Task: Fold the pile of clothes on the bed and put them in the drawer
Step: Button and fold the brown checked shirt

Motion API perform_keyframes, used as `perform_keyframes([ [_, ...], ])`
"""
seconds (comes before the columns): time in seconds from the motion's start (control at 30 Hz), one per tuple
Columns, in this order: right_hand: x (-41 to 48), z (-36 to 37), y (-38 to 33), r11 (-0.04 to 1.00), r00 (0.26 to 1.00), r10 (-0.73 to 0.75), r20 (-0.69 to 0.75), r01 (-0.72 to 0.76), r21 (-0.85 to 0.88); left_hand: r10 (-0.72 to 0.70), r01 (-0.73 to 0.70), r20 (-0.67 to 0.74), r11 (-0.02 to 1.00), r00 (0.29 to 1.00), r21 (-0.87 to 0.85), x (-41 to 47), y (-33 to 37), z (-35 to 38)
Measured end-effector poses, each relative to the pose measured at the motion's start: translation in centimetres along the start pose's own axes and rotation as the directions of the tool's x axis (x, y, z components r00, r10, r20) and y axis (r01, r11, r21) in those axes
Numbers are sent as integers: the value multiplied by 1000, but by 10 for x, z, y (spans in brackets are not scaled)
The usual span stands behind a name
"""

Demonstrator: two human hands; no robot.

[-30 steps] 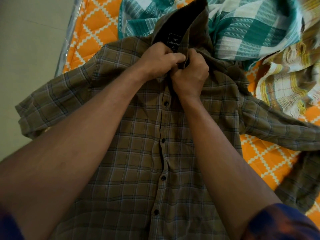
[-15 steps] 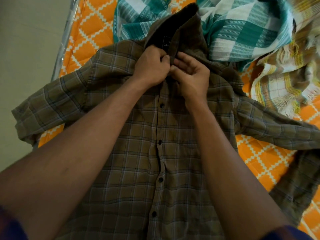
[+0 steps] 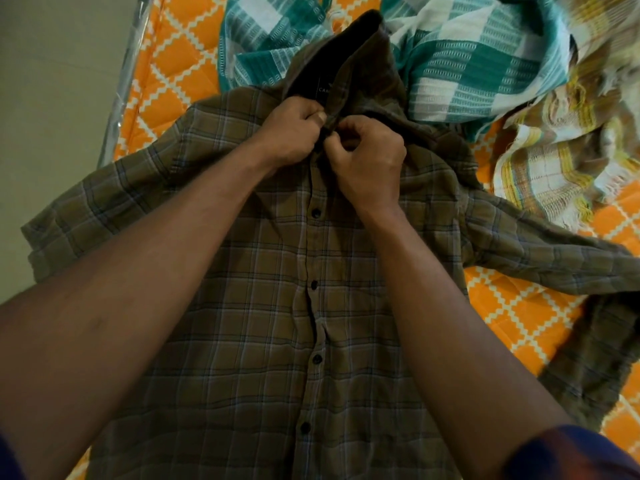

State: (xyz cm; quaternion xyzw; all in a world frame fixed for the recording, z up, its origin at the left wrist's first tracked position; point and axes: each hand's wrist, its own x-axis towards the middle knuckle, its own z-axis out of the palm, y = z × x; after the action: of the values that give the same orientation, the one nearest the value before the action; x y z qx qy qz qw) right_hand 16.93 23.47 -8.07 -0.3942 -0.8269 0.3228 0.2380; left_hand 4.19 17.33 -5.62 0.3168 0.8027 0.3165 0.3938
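Floor [image 3: 52, 81]: pale and bare along the far left. We see no drawer anywhere.
Bed [image 3: 173, 60]: an orange quilted cover with a white lattice. It carries all the clothes, so we use it as the folding place.
Sleeve by the bed edge [image 3: 104, 209]: spread out flat towards the floor, with its cuff reaching past the mattress edge.
Left hand [image 3: 291, 133]: the fingers are curled and the thumb lies on top. Its grip is closed on the shirt's front edge just under the collar. We judge that it steadies the cloth for the other hand.
Shirt [image 3: 249, 323]: brown plaid, lying face up along the bed between our forearms. Its dark buttons [image 3: 316, 213] are fastened down the middle, which keeps the fronts together for folding.
Collar [image 3: 349, 57]: turned up, with the dark lining and label showing, and resting against the cloths behind.
Right hand [image 3: 370, 168]: a narrow pinching grip on the opposite front edge, touching the left hand. We judge that it is working the top button, though the fingers hide the button.
Teal checked cloth [image 3: 467, 64]: crumpled behind the collar and not yet folded.
Other sleeve [image 3: 554, 265]: stretched out to the right over the orange cover.
Yellow striped cloth [image 3: 554, 161]: bunched beside the teal one, waiting.
Progress: early, we judge. No garment is folded yet.
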Motion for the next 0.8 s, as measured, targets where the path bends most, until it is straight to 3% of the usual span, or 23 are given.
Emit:
perform_keyframes([
  [0.13,15,-2,-5,992,999,10,54,-3,-130,85,-79,-51,991,995,104,2,-1,5],
  [0.3,28,-18,-5,998,992,17,128,-9,-59,265,-193,-176,919,948,344,0,2,7],
  [0.4,20,-36,-8,992,999,-31,-32,27,-126,438,-259,-282,826,854,500,-1,25,-7],
  [0.47,18,-54,-3,961,994,9,-113,-40,-274,517,-260,-360,784,777,564,7,50,-25],
  [0.53,21,-73,8,901,990,101,-95,-132,-412,549,-220,-406,752,731,621,24,75,-40],
  [0.6,30,-91,23,849,979,195,-54,-196,-491,536,-176,-369,715,759,677,43,94,-46],
  [0.7,43,-113,39,919,978,208,32,-184,-349,401,-97,-338,754,851,649,65,94,-41],
  [0.8,47,-134,50,970,969,162,188,-121,-211,253,45,-495,857,831,514,61,75,-32],
])
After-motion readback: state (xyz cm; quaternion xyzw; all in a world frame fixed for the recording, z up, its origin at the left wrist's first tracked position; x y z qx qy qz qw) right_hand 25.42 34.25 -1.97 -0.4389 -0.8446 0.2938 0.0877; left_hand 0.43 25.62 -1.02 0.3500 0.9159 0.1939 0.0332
